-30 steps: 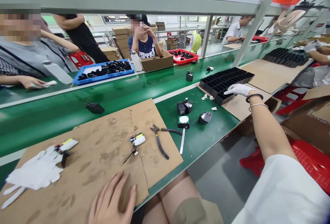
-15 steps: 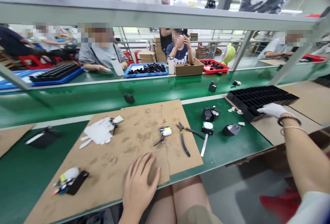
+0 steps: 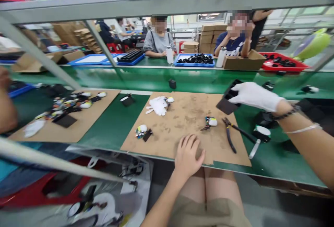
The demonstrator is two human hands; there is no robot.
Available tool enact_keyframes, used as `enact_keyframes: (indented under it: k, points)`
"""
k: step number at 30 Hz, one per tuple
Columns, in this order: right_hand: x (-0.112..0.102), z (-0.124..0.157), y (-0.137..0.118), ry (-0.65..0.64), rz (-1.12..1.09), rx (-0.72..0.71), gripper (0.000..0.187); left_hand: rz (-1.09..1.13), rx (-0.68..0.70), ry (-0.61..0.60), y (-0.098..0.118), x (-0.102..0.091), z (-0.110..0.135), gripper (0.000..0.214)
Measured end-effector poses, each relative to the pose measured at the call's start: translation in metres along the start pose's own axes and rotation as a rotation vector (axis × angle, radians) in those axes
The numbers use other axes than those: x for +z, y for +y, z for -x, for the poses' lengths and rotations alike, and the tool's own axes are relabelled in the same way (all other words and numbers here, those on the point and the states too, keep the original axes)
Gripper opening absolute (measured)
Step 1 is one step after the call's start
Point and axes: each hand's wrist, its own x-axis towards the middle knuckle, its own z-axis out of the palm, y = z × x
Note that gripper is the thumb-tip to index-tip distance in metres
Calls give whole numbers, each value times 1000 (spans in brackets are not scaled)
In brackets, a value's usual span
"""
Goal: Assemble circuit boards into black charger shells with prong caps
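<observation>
My bare left hand lies palm down near the front edge of the cardboard sheet, fingers stretched and thumb apart, with nothing in it. In a white glove, my right hand grips a black open-topped plastic box, tilted above the sheet's far right corner. Below the box are pliers with dark handles. Left of them sits a small bundle of wires and parts with a white piece. Another such bundle and a white glove lie farther left on the sheet.
A tape measure with its blade out and dark boxes lie to the right. Leftward, another cardboard sheet carries several wired parts, beside someone else's arm. Across the green bench sit co-workers behind a blue tray. A shelf beam crosses overhead.
My right hand has left the row of black boxes on the right and brought one box over the cardboard. The view has swung left. My left hand still rests on the cardboard.
</observation>
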Motion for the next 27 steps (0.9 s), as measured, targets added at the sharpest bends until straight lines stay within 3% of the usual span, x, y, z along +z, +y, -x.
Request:
enact_keyframes:
  k: [3,6,9,12,16,20,23,27]
  points:
    - [60,-45,-89,-189,29,-163,26,39,-16,-23,-3,0,0,30]
    - [102,-69,-146,-276,37,-245,29,52,-10,-21,-6,2,3,32]
    - [125,-79,-169,-331,47,-295,33,47,9,-9,-8,5,4,32]
    - [133,-82,-172,-368,56,-328,32,35,18,21,-8,7,4,30]
    - [122,-77,-166,-370,29,-349,34,20,40,58,-9,9,3,29]
    - [86,-56,-140,-254,-31,-283,38,-36,93,114,-10,10,7,26]
    - [44,-27,-95,-87,-43,-166,37,-109,160,139,-14,11,6,25]
    - [-15,36,6,61,47,121,31,-170,268,210,-17,11,2,25]
